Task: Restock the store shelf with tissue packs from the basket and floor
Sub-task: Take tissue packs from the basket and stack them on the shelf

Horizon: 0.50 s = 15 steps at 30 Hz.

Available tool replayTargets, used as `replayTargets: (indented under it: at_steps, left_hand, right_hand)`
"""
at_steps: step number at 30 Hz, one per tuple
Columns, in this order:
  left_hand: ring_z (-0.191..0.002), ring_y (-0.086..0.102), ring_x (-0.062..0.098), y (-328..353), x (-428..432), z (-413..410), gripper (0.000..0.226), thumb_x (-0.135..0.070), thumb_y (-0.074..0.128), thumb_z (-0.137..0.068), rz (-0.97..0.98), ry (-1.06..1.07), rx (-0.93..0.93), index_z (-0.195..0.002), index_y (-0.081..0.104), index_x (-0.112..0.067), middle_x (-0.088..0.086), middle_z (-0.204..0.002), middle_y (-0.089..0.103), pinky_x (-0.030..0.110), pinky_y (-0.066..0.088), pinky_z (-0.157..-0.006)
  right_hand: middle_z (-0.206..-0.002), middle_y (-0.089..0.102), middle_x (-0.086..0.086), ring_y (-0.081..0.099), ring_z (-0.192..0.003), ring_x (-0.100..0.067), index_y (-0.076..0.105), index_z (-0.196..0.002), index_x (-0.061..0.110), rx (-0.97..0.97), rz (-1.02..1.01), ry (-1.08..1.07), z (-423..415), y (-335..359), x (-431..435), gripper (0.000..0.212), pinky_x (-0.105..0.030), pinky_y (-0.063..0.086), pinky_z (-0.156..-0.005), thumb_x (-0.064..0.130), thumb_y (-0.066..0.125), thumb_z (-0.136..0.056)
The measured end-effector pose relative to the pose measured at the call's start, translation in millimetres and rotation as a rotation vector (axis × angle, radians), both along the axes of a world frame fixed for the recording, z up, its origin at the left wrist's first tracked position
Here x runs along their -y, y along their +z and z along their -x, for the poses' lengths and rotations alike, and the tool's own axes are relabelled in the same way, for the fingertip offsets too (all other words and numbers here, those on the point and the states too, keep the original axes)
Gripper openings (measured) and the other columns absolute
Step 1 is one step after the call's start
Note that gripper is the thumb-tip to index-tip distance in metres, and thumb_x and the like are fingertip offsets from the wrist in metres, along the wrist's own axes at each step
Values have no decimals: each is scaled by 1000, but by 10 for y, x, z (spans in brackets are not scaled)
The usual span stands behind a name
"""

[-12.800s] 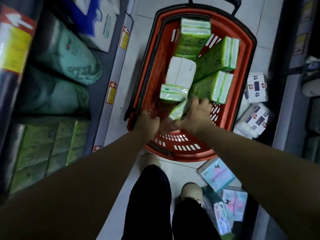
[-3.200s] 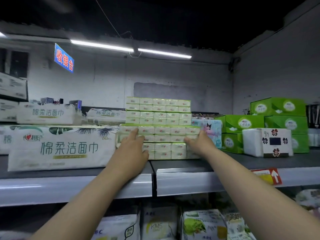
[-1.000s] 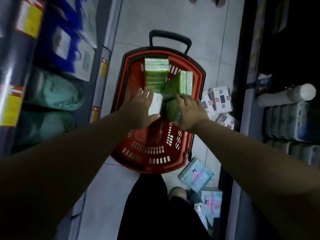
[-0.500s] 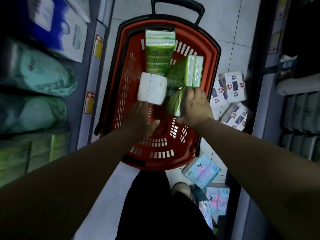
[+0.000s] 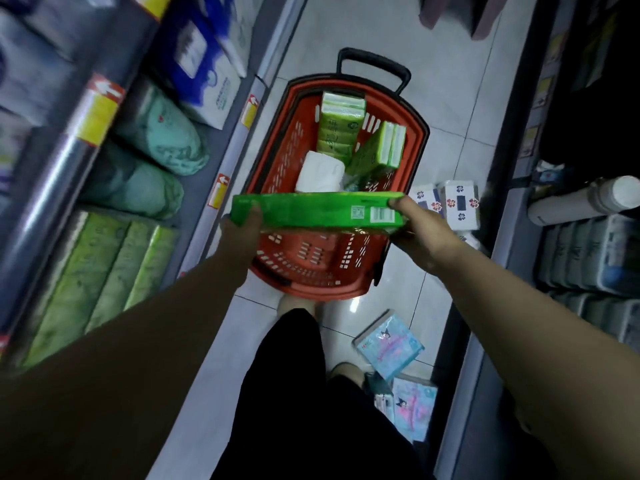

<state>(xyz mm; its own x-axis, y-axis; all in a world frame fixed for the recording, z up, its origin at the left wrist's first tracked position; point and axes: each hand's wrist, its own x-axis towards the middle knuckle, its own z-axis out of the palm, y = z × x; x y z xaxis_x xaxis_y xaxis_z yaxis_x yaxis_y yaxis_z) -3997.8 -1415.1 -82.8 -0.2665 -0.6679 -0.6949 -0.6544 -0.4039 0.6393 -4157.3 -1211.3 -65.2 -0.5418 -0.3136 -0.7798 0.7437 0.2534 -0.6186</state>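
Note:
I hold a long green tissue pack (image 5: 311, 211) level above the red basket (image 5: 332, 278) on the floor. My left hand (image 5: 240, 233) grips its left end with the thumb on top. My right hand (image 5: 417, 226) grips its right end near the barcode. Inside the basket lie two more green packs (image 5: 341, 126) (image 5: 381, 152) and a white pack (image 5: 320, 171). White packs with flower prints (image 5: 459, 204) lie on the floor to the basket's right. Light blue cartoon packs (image 5: 389, 344) (image 5: 412, 408) lie on the floor near my feet.
Shelves line both sides of the narrow aisle. The left shelf (image 5: 221, 188) carries teal rolls (image 5: 162, 140) and green packs (image 5: 104, 282). The right shelf holds grey packs (image 5: 595, 258) and a white roll (image 5: 585, 200). My legs in dark trousers (image 5: 298, 393) stand just behind the basket.
The green pack that my right hand gripped in the basket is now lifted out. Both hands hold it crosswise above the basket. The view has pulled back upward.

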Motion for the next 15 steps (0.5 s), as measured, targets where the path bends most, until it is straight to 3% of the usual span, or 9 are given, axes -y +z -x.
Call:
replayTargets:
  at_steps: [3, 5, 7, 9, 11, 13, 15]
  left_hand:
    - [-104, 55, 18, 540, 48, -308, 61, -59, 43, -95, -23, 198, -96, -134, 51, -13, 0, -115, 58, 32, 45, -81]
    - [-107, 58, 18, 807, 85, -456, 65, -66, 43, -91, -76, 284, -168, -135, 52, -18, -2, -120, 60, 37, 47, -89]
    - [-103, 64, 19, 1180, 64, -637, 60, -62, 51, -90, -74, 356, -260, -130, 57, -17, 0, -119, 65, 38, 53, -83]
    - [-94, 67, 20, 1554, 18, -790, 46, -50, 56, -93, -10, 395, -277, -120, 59, -14, 4, -110, 68, 36, 55, -78]
    - [-100, 63, 21, 1912, -22, -915, 46, -46, 57, -91, 73, 364, -224, -126, 56, -16, 3, -118, 64, 34, 50, -80]
    - [-96, 59, 16, 2237, -42, -1052, 40, -27, 55, -95, 157, 334, -208, -132, 51, -15, 2, -120, 60, 27, 43, -71]
    - [-82, 58, 13, 2540, -49, -1207, 37, -4, 51, -94, 198, 307, -245, -130, 51, -8, 6, -113, 61, 24, 44, -62]
  right_hand:
    - [-92, 63, -3, 59, -85, -14, 63, -98, 19, 38, 98, 180, -159, 524, -102, 15, -28, 45, -85, 12, 50, -95]
    - [-98, 65, 1, 61, -92, -14, 63, -104, 27, -2, 109, 300, -230, 798, -112, 35, -29, 46, -86, -1, 46, -92]
    - [-109, 65, 0, 61, -101, -18, 58, -120, 24, -74, 101, 340, -348, 1115, -71, 58, -31, 50, -84, -18, 40, -85]
    - [-118, 60, -3, 59, -107, -23, 49, -134, 19, -139, 91, 310, -478, 1427, -8, 69, -32, 53, -81, -23, 38, -81]
    - [-120, 58, -6, 59, -104, -24, 46, -136, 18, -170, 70, 267, -595, 1694, 56, 61, -33, 53, -74, -15, 44, -84]
    - [-120, 57, -10, 60, -96, -23, 46, -131, 15, -188, 54, 193, -719, 1948, 114, 48, -29, 52, -66, 5, 57, -86]
    - [-125, 55, -12, 59, -100, -27, 44, -132, 14, -217, 61, 122, -843, 2220, 183, 62, -35, 55, -72, 26, 69, -76]
